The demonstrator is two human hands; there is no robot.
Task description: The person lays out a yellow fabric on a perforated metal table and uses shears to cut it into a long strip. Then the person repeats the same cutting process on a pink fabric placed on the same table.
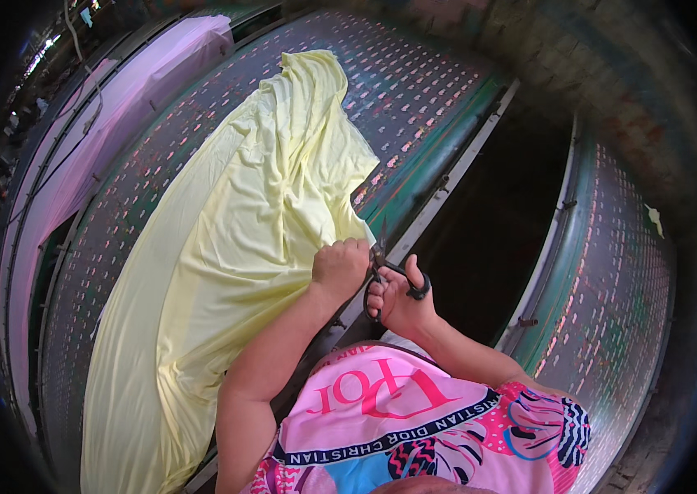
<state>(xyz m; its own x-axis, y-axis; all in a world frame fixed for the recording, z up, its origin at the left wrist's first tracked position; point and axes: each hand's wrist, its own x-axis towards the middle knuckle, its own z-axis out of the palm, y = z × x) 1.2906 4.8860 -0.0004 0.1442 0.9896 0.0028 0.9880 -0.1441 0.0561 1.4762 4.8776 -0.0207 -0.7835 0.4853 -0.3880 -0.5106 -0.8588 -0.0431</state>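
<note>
A crumpled pale yellow fabric (233, 230) lies draped along a long grey table, bunched toward its far end. My left hand (340, 267) is closed on the fabric's edge near the table's right side. Just right of it, my right hand (399, 298) holds black-handled scissors (380, 257), with fingers in the loops and the blades pointing away from me at the fabric's edge. Whether the blades touch the fabric, I cannot tell.
The grey table (414, 107) is covered in small pale marks, with a metal rail (478, 144) along its edge. A dark gap (509, 206) separates it from a similar table (620, 272) at right. Pink fabric (159, 66) lies at far left beside a hanging cable (93, 90).
</note>
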